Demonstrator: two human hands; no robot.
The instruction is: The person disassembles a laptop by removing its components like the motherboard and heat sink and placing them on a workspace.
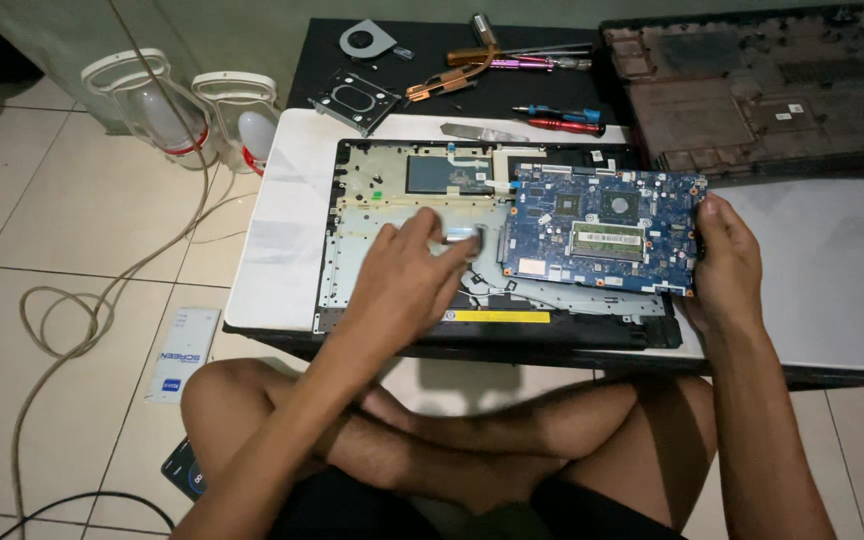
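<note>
Right hand (724, 262) has the blue motherboard (602, 228) by its right edge, thumb on top, fingers curled underneath, gripping firm, and the board sits tilted across the right half of the opened laptop chassis (372, 262), overhanging its right edge. Left hand (404, 275) is down over the middle of the chassis, fingers bent and pinched together at a small silvery part (460, 238) just beside the board's left edge; whether the fingers actually have hold of it I cannot tell, it is blurred. The chassis lies on a white low table (282, 230), the person cross-legged on the floor in front of it. Behind, on a black surface, there's a copper heat pipe (452, 72), a round fan (367, 40), a drive bracket (354, 102) and a few screwdrivers (557, 118). The laptop's bottom cover (762, 85) rests upside down at the far right. A pale cable (102, 300) loops over the floor tiles on the left.
</note>
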